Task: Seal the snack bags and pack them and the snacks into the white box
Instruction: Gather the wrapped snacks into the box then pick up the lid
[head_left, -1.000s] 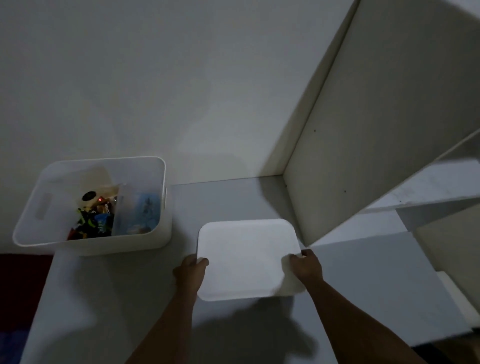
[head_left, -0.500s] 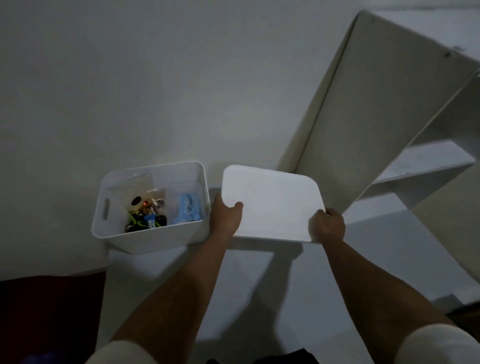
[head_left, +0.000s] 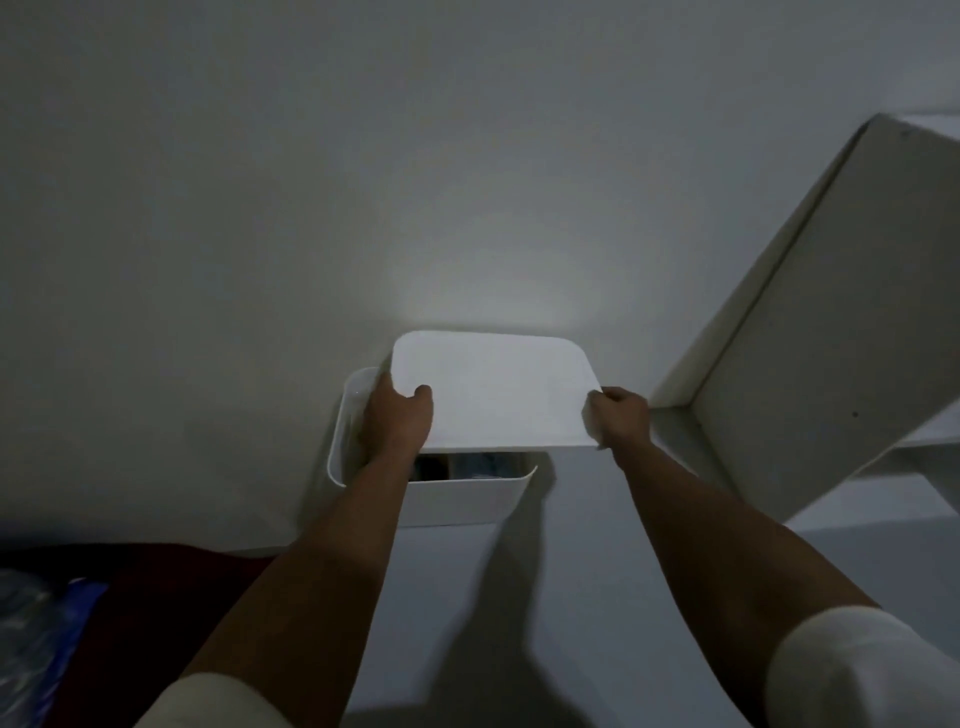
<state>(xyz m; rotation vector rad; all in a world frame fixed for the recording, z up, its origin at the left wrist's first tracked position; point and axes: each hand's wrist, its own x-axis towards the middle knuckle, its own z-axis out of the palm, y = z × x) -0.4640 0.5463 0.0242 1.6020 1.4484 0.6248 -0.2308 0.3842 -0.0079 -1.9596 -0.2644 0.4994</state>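
Box (head_left: 457, 499): white, at counter's (head_left: 597, 597) rear edge by wall; contents dim, probably snacks. Lid (head_left: 493, 389) held above, offset right for seating. Left hand (head_left: 397, 423), right hand (head_left: 618, 415): fingers clasping lid's sides.

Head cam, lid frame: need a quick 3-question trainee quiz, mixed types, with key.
1. True or false: the white lid is fully seated on the white box.
2. Multiple choice: what holds the lid? A) the left hand alone B) the right hand alone C) both hands, one on each side edge
3. Fill in: the box stands on a grey surface against the ____.

Key
1. False. The lid is held over the box, shifted right, and the near and left parts of the opening show.
2. C
3. wall
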